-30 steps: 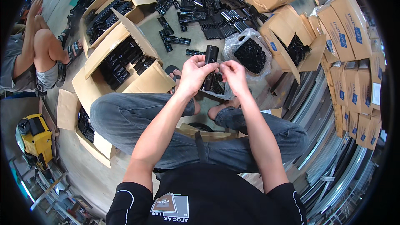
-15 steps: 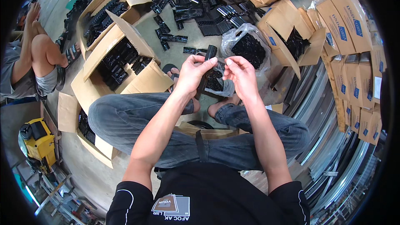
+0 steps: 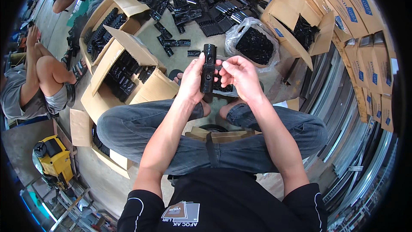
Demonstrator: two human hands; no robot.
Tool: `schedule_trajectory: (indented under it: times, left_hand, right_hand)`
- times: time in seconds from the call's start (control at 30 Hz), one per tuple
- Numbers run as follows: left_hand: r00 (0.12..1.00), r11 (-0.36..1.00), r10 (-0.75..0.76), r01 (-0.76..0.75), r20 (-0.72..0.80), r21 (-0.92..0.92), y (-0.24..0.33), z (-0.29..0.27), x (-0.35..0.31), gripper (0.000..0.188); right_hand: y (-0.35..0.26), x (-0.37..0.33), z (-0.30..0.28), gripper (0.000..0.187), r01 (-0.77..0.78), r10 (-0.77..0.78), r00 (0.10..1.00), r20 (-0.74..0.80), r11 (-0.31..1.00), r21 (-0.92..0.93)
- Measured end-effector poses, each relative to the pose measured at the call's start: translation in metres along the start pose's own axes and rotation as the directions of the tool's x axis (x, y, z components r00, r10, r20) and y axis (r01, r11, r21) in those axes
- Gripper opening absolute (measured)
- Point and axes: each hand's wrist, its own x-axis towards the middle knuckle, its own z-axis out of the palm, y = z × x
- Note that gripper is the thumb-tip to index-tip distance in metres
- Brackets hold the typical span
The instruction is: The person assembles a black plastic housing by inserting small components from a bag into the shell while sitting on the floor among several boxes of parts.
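Observation:
My left hand (image 3: 192,79) is closed round a glossy black channel-shaped part (image 3: 209,68), held upright with its holed face showing. Just right of it, my right hand (image 3: 243,75) has thumb and fingertips pinched together; whatever they may hold is too small to make out. Below and behind the hands, a small bag of little black pieces (image 3: 224,87) sits between my feet, partly hidden. A larger clear plastic bag (image 3: 234,38) full of small black pieces stands beyond my right hand.
Open cardboard boxes of black parts stand left (image 3: 148,88) and right (image 3: 286,0). A heap of black parts (image 3: 189,10) covers the floor ahead. Metal profiles (image 3: 339,133) lie right. Two other people sit at the left; a yellow machine (image 3: 57,159) stands lower left.
The black part has turned so its holed face now shows fully. My right fingers have dropped slightly from its upper end. At top left, another person's arm reaches into a box.

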Motion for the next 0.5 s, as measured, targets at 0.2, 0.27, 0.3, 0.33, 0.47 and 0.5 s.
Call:
schedule_trajectory:
  times: [0.2, 0.27, 0.3, 0.33, 0.47, 0.5]
  left_hand:
    - [0.992, 0.994, 0.106, -0.103, -0.064, 0.045, -0.003, 0.004, -0.004, 0.029]
    - [0.988, 0.990, 0.132, -0.128, -0.076, 0.051, -0.003, 0.004, -0.004, 0.028]
    - [0.986, 0.988, 0.147, -0.142, -0.082, 0.067, -0.004, 0.003, -0.004, 0.026]
    - [0.983, 0.984, 0.162, -0.155, -0.088, 0.083, -0.004, 0.002, -0.004, 0.025]
    - [0.981, 0.985, 0.167, -0.163, -0.097, 0.053, -0.004, 0.011, -0.009, 0.021]
    - [0.978, 0.981, 0.185, -0.179, -0.097, 0.069, -0.005, 0.012, -0.010, 0.021]
  right_hand:
    - [0.004, 0.000, 0.001, 0.012, 0.172, -0.161, 0.985, 0.063, 0.943, -0.283]
    - [0.003, -0.001, 0.007, 0.012, 0.174, -0.178, 0.984, 0.001, 0.957, -0.231]
    - [0.003, -0.001, 0.007, 0.012, 0.173, -0.177, 0.984, 0.002, 0.957, -0.233]
    - [0.004, -0.002, 0.007, 0.011, 0.191, -0.197, 0.980, 0.007, 0.945, -0.265]
    - [0.006, -0.004, 0.011, 0.014, 0.273, -0.298, 0.955, -0.004, 0.881, -0.386]
    - [0.006, -0.005, 0.013, 0.014, 0.273, -0.298, 0.955, -0.003, 0.881, -0.386]
